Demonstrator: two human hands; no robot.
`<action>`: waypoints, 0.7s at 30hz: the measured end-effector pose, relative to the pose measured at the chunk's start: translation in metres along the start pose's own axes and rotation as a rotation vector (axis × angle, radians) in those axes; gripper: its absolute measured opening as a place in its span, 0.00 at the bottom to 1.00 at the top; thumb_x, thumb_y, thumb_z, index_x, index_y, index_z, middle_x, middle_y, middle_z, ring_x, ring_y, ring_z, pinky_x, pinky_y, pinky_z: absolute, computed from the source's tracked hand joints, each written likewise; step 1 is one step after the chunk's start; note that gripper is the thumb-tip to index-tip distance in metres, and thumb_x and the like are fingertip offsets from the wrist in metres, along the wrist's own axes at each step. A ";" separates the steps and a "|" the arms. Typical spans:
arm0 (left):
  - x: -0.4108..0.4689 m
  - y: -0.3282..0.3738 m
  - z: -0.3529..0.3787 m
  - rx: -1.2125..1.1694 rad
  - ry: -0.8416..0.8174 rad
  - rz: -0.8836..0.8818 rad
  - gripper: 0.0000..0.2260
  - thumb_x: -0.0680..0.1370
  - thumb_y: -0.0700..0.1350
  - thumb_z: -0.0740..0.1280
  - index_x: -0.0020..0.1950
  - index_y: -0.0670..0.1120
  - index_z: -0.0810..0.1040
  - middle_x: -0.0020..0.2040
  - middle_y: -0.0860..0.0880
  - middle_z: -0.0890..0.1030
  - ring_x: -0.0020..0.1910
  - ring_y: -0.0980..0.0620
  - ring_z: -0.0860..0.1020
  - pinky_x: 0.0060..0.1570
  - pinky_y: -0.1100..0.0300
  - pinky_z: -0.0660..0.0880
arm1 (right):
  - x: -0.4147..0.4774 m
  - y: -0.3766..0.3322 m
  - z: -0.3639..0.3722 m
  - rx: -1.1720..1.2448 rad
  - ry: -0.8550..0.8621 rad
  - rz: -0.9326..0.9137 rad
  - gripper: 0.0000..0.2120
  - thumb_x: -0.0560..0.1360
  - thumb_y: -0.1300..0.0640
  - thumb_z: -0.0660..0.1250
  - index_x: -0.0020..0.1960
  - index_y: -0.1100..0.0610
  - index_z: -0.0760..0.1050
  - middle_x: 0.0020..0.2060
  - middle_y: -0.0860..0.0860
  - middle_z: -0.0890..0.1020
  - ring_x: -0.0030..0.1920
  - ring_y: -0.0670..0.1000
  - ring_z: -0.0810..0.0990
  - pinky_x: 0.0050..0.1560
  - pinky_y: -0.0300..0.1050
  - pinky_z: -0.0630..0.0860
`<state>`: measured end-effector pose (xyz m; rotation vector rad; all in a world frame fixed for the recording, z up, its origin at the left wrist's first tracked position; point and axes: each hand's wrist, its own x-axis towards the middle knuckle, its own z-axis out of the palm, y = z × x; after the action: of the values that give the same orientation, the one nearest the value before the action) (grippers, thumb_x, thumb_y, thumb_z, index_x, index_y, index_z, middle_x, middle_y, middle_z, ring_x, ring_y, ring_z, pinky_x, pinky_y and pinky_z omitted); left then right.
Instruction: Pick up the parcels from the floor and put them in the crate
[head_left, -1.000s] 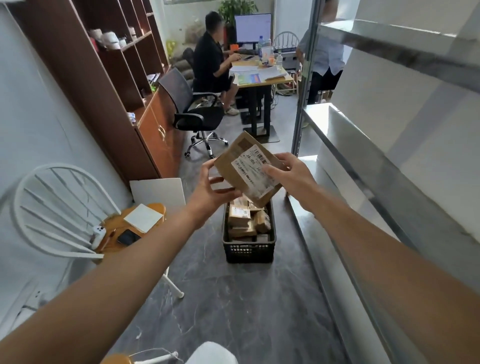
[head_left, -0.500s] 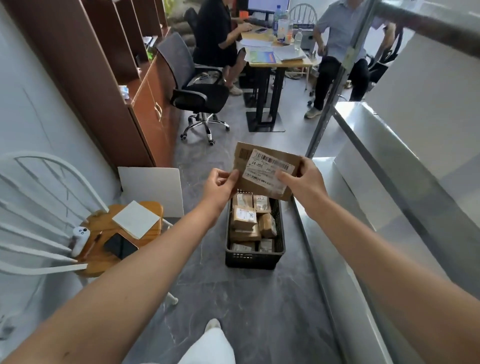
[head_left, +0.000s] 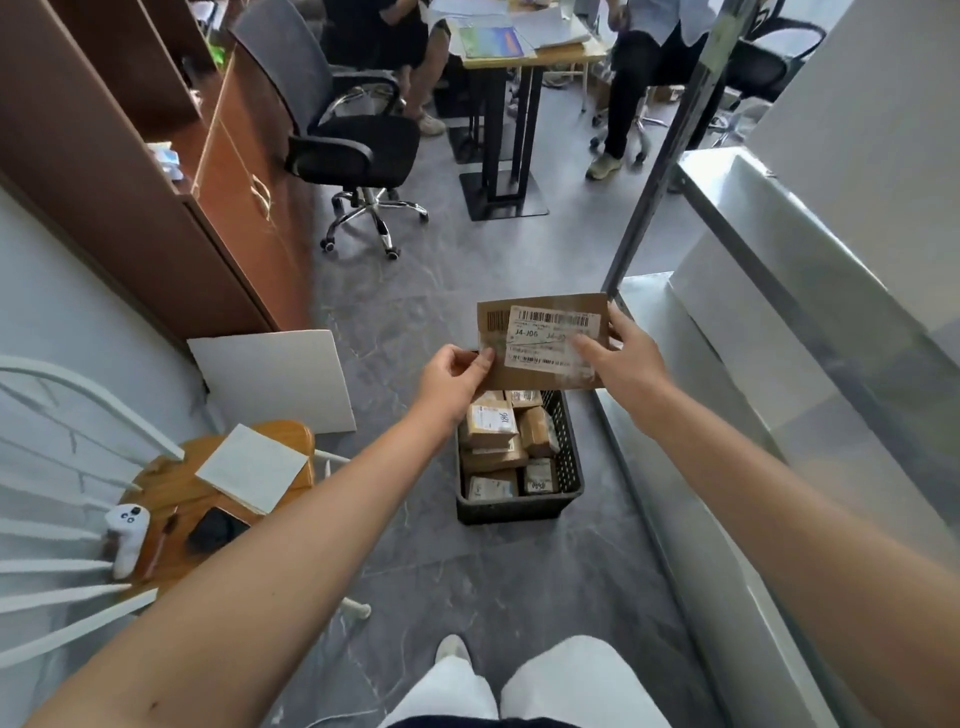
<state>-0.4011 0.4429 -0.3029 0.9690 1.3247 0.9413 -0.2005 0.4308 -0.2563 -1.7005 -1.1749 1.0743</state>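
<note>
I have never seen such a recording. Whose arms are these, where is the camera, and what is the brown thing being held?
There is no machine here. The camera sits on a person's head and looks forward and down, so the two arms are that person's own. The left hand and the right hand each grip one side of a flat brown parcel with a white barcode label, held in the air. Lower in the picture, a black crate stands on the grey floor and contains several small cardboard parcels. At the left, a wooden seat carries a sheet of paper and a phone.
</note>
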 end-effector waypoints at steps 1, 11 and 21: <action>0.005 -0.002 0.003 0.004 -0.004 -0.010 0.13 0.79 0.47 0.68 0.57 0.39 0.73 0.56 0.40 0.80 0.57 0.45 0.80 0.59 0.51 0.78 | 0.006 0.005 -0.001 -0.014 -0.005 0.009 0.23 0.78 0.51 0.68 0.72 0.49 0.69 0.57 0.44 0.82 0.48 0.41 0.83 0.53 0.49 0.82; 0.088 -0.077 0.045 0.166 0.045 -0.144 0.18 0.81 0.45 0.65 0.70 0.42 0.73 0.62 0.47 0.80 0.59 0.51 0.79 0.63 0.55 0.75 | 0.085 0.121 0.006 -0.008 -0.142 0.189 0.11 0.81 0.55 0.62 0.61 0.43 0.74 0.52 0.40 0.83 0.54 0.43 0.82 0.58 0.50 0.80; 0.182 -0.231 0.067 0.440 0.102 -0.384 0.10 0.82 0.46 0.61 0.62 0.47 0.75 0.54 0.53 0.82 0.50 0.58 0.79 0.44 0.70 0.71 | 0.185 0.283 0.050 -0.056 -0.360 0.379 0.22 0.81 0.61 0.61 0.73 0.46 0.66 0.62 0.43 0.79 0.64 0.45 0.76 0.63 0.44 0.75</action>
<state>-0.3286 0.5365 -0.5804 0.9514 1.7730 0.4161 -0.1268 0.5416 -0.5715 -1.8720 -1.1282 1.6467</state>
